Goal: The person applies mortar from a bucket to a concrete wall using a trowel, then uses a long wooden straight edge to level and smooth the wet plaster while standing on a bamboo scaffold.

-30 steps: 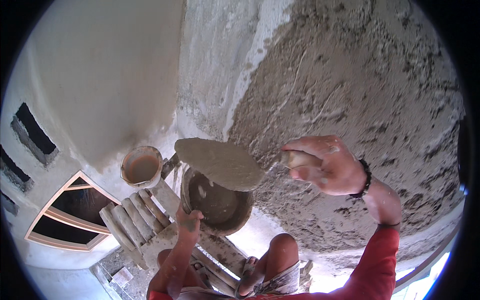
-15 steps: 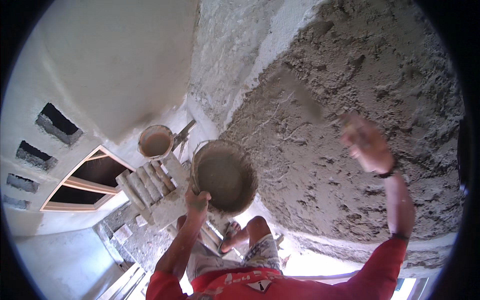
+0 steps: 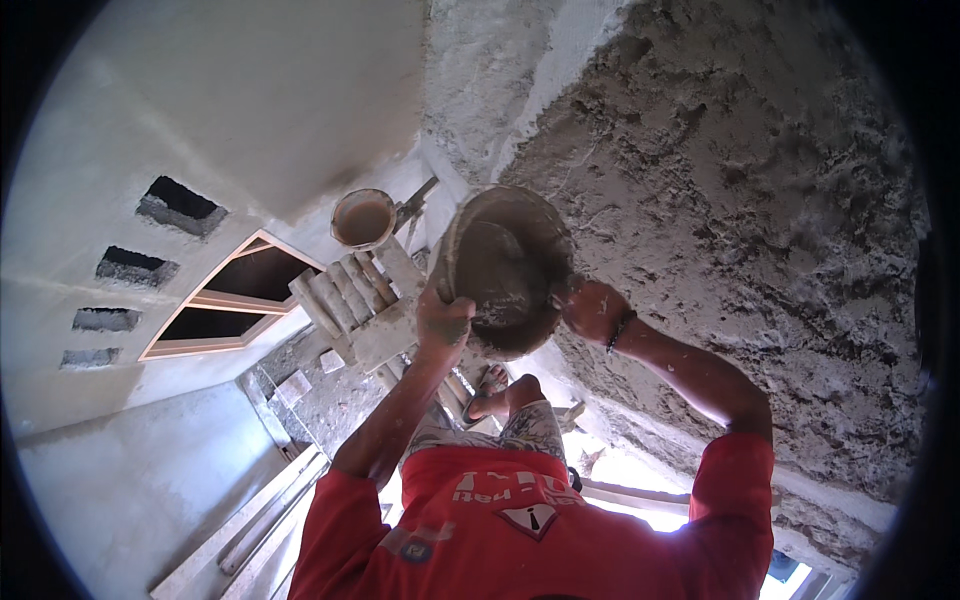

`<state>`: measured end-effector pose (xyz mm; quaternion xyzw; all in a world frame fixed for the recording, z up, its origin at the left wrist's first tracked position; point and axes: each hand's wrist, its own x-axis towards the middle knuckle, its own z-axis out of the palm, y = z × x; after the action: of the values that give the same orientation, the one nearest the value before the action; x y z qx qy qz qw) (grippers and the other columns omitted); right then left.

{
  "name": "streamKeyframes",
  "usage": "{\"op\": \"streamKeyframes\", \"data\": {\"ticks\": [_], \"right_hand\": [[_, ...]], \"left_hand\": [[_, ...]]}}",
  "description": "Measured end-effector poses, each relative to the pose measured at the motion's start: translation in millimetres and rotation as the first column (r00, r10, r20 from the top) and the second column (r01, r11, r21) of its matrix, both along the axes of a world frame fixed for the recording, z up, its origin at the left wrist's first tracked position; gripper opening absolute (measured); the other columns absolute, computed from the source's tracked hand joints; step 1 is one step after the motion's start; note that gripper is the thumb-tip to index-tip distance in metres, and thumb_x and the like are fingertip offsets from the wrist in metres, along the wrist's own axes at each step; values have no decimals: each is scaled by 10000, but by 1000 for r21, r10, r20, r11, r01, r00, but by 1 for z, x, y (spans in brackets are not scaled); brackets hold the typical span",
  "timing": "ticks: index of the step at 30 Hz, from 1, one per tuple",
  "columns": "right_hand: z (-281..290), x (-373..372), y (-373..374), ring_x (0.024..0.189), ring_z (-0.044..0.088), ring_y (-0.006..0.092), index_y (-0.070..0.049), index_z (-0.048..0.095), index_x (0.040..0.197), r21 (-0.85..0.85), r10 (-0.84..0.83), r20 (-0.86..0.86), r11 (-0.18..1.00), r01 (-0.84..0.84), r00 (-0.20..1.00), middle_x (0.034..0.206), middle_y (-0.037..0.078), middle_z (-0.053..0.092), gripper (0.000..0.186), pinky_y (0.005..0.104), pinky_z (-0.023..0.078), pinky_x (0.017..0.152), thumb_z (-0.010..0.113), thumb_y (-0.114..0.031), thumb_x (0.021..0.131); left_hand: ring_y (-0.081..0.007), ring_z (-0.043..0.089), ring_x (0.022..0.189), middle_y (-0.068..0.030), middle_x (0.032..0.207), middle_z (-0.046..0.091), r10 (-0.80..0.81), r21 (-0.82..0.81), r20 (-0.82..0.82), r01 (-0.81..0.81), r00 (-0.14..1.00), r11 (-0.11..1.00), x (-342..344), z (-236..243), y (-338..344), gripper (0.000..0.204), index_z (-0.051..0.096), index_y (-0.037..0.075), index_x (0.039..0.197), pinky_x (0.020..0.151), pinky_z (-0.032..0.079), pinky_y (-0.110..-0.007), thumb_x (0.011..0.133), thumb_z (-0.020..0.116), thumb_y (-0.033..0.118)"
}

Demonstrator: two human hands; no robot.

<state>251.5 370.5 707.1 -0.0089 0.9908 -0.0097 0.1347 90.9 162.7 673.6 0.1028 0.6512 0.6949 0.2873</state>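
A mortar-caked bucket [image 3: 556, 222] tilts in front of me, with wet grey mortar [image 3: 485, 250] inside. My left hand [image 3: 443, 322] is closed on its near left rim, the thumb over the edge. At the right rim, my right hand [image 3: 594, 310] is closed around the handle of a trowel. The trowel's blade reaches down into the bucket and is hard to tell from the mortar there. Rough, fresh mortar coats the wall [image 3: 740, 210] just right of the bucket.
A second, smaller bucket [image 3: 363, 219] stands farther back beside a scaffold of wooden poles [image 3: 345, 293]. Left are a smooth wall with several block openings and a wood-framed window [image 3: 225, 298]. My feet are on the scaffold, above rubble. Planks [image 3: 240, 525] lean at lower left.
My right hand has come down and left from the coated wall, bringing the trowel into the bucket. The view has shifted; my left hand keeps its hold on the rim.
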Motion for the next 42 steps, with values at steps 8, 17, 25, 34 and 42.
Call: {"op": "streamKeyframes", "data": {"ticks": [8, 17, 25, 34, 42], "right_hand": [[26, -12, -27, 822, 624, 246, -88, 608, 1066, -387, -221, -275, 917, 103, 936, 1031, 64, 640, 308, 361, 534, 722, 600, -158, 766], [172, -38, -25, 835, 648, 249, -32, 574, 1082, -472, -264, -381, 880, 59, 886, 907, 108, 656, 340, 357, 539, 727, 663, -110, 764], [205, -61, 37, 839, 632, 206, -52, 607, 1013, -527, -659, 170, 568, 633, 733, 1014, 130, 647, 176, 300, 556, 685, 481, -113, 906], [275, -33, 61, 934, 590, 119, -55, 519, 1222, -703, -767, -199, 546, 457, 610, 1112, 130, 609, 344, 206, 507, 636, 531, -139, 888], [127, -24, 9, 878, 614, 255, -82, 562, 1109, 938, 153, 215, -309, -160, 965, 1010, 135, 610, 291, 343, 533, 634, 460, -259, 902]], "left_hand": [[-140, 493, 667, -32, 758, 542, 4, 65, 114, -11, 994, 998, -15, 49, -8, 391, 554, -31, 1005, 610, 437, -278, 620, 523, 26], [-127, 489, 727, -13, 845, 542, 99, 63, 199, -113, 975, 992, -41, 52, -41, 477, 548, -9, 1072, 642, 411, -243, 596, 516, -15], [-159, 527, 830, -42, 958, 574, 111, 23, 213, -118, 971, 993, -63, 47, -67, 593, 515, -28, 1167, 731, 428, -243, 575, 515, 6], [-194, 532, 916, -81, 1058, 566, 69, -111, 194, -48, 979, 993, -77, 61, -68, 637, 487, -43, 1209, 824, 417, -257, 576, 524, 14], [-212, 529, 976, -89, 1112, 564, -144, -126, 154, 163, 978, 979, -67, 99, -20, 637, 485, -39, 1221, 905, 392, -295, 587, 532, 6]]}}
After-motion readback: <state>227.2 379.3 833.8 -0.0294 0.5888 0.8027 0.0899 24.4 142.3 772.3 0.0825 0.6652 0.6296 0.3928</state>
